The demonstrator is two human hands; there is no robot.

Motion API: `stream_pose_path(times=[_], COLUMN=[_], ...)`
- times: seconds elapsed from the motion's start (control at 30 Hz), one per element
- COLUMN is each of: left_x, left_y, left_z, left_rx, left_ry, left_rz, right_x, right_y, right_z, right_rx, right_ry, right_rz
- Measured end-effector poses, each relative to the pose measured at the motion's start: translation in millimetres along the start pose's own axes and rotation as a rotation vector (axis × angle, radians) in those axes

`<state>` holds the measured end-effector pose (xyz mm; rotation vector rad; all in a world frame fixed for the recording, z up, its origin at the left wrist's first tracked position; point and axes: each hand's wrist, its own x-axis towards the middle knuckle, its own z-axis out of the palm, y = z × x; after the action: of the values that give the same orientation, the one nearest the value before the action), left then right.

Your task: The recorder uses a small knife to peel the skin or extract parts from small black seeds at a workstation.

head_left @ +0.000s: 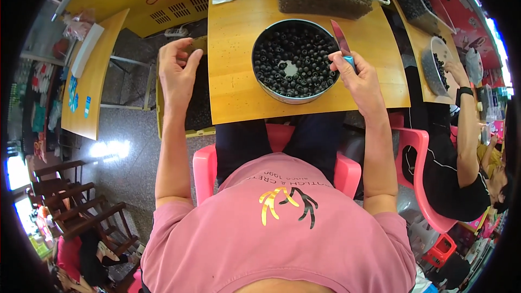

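Here, at the right rim of the bowl [296, 100] of berries [309, 49], the nearer right grip [362, 78] is closed round a knife [340, 38], blade toward the bowl's far side, the left grip [178, 71], half-open, apparently empty, well left.

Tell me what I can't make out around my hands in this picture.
All in the head view:
Knife handle: partly hidden by your right hand.
Floor of the bowl: mostly covered by small dark round pieces, too small to identify.
Clear tub: far end cut off by the top edge.
Yellow crate: right part hidden by the table.
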<state>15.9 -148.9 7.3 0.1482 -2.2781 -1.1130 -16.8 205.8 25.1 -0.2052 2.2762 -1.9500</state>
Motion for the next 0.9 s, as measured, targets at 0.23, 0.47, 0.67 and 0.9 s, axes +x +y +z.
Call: stream_pose_path(times=[0.23,0.47,0.67,0.9], left_x=[11,7,2,3], left_y=[65,67,79,67], left_z=[48,130,146,131], left_rx=[-0.022,0.547,0.709,0.177], left_ry=[-0.507,-0.801,-0.944,-0.714], left_rz=[0.456,0.889,0.768,0.620], right_x=[-3,-12,-12,-12], right_y=[2,-7,2,0], right_z=[-2,3,1,5], right_rx=[0.017,-0.028,-0.022,0.028], right_ry=[0.032,0.018,0.016,0.011], right_rz=[-0.014,-0.066,-0.082,-0.030])
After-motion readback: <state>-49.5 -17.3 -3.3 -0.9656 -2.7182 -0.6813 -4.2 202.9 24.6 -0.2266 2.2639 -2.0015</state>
